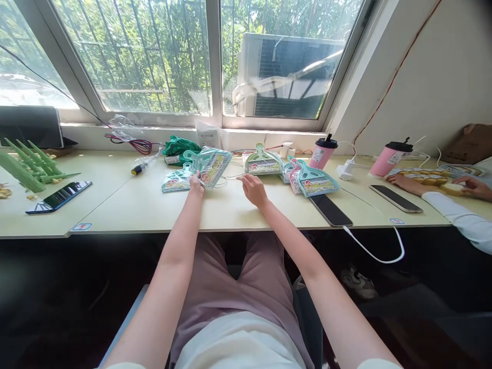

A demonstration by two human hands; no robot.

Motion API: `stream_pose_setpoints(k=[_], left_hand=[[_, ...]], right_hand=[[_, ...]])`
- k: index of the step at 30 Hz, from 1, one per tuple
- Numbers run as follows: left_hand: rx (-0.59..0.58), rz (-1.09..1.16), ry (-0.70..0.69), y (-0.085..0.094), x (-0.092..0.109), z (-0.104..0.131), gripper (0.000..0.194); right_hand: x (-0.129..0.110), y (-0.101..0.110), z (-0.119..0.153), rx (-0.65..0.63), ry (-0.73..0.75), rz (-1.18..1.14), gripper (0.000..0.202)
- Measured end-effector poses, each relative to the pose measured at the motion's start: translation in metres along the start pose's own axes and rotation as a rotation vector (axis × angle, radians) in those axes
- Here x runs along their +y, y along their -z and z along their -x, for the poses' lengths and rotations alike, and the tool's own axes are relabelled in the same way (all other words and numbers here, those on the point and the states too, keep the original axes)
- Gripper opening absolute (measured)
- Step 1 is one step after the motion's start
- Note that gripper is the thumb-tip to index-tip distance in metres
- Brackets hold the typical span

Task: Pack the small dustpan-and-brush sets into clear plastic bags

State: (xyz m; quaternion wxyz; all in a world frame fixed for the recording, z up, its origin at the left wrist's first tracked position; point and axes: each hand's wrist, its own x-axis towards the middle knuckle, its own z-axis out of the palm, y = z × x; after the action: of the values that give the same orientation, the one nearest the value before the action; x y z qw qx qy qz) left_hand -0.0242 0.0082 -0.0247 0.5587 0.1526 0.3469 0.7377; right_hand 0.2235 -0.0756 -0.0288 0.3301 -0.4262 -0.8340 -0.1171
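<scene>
My left hand (196, 184) is closed on the lower corner of a packaged dustpan-and-brush set (216, 168), teal-edged with a printed label, and holds it tilted above the table. Another teal set (175, 180) lies just behind and left of that hand. My right hand (254, 190) hovers over the table to the right, its fingers drawn together in a pinch; whatever may be between them is too small to make out. Beyond it a green set (263, 161) lies near the wall. Further right, several teal and pink sets (315, 180) overlap in a pile.
A phone (331, 211) with a white cable lies partly under the pile. Pink cups (323, 152) and a charger (346, 170) stand behind. At left are a screwdriver (139, 168), green bag (180, 148), phone (59, 197) and green model (34, 166). A co-worker's hands (407, 184) are at far right.
</scene>
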Motion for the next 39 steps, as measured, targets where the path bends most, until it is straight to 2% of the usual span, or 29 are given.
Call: stream_pose_setpoints(k=[2,5,8,10,14,20,23,29,31,33,35,39], left_hand=[[0.009,-0.053,-0.031,-0.006,-0.007,0.006,0.028],[-0.095,-0.147,-0.023,-0.017,-0.019,0.016,0.021],[-0.144,-0.239,-0.045,-0.022,-0.026,0.021,0.018],[-0.143,-0.283,-0.067,-0.023,-0.027,0.023,0.017],[-0.126,-0.284,-0.067,-0.022,-0.023,0.026,0.025],[-0.175,-0.222,0.009,-0.027,-0.021,0.036,0.027],[-0.245,-0.234,0.059,-0.03,-0.024,0.041,0.028],[-0.405,-0.239,0.146,-0.03,-0.023,0.044,0.018],[-0.425,-0.261,0.18,-0.029,-0.022,0.042,0.032],[-0.37,-0.275,0.174,-0.029,-0.023,0.039,0.04],[-0.268,-0.268,0.129,-0.029,-0.025,0.035,0.038],[-0.119,-0.206,0.034,-0.027,-0.02,0.026,0.041]], right_hand=[[-0.001,-0.002,0.0,0.046,0.118,0.001,0.044],[-0.004,-0.004,-0.002,0.009,0.256,-0.002,0.04],[-0.008,-0.004,-0.003,-0.062,0.26,0.016,0.031],[-0.008,-0.004,-0.004,-0.122,0.166,0.02,0.031],[-0.002,-0.007,-0.004,-0.166,-0.181,-0.158,0.032],[0.007,-0.011,-0.01,-0.021,-0.764,-1.005,0.014],[0.008,-0.009,-0.012,0.063,-0.941,-1.244,0.02],[0.013,-0.004,-0.014,0.23,-1.05,-1.329,0.022],[0.013,-0.004,-0.015,0.271,-1.076,-1.329,0.021],[0.012,-0.005,-0.015,0.301,-1.083,-1.326,0.019],[0.011,-0.004,-0.016,0.314,-1.056,-1.336,0.019],[0.011,0.002,-0.016,0.278,-1.013,-1.385,0.024]])
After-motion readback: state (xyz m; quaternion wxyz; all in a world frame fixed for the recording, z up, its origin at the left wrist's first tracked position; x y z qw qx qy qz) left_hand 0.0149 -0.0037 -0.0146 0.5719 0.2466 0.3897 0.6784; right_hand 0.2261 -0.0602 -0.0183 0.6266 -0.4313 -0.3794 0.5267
